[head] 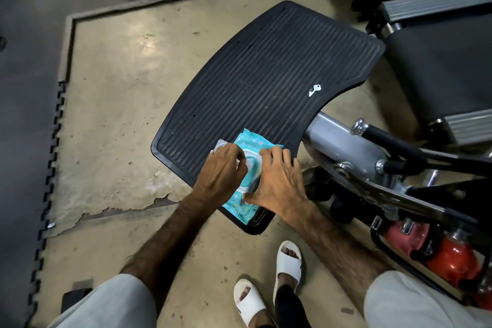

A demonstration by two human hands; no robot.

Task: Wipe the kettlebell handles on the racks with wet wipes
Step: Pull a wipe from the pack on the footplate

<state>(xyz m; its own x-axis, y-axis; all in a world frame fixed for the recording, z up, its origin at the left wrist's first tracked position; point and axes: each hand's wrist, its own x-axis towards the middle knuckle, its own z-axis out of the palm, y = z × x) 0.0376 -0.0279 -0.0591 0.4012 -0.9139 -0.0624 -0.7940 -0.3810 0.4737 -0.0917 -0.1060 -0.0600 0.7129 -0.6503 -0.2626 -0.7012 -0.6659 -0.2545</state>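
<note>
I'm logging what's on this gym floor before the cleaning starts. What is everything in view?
Wet wipes pack: one, turquoise with white lid, near corner of the platform.
Ribbed platform: one, black, centre.
Key-shaped mark: one, white, on the platform's right part.
Machine frame: one, grey metal, right.
Red weights: at least two, lower right; type unclear.
Floor mats: dark, left and top.
Concrete floor: tan, chipped.
Sandals: two, white, bottom.
Left hand: on the pack's lid.
Right hand: pressing the pack.
</note>
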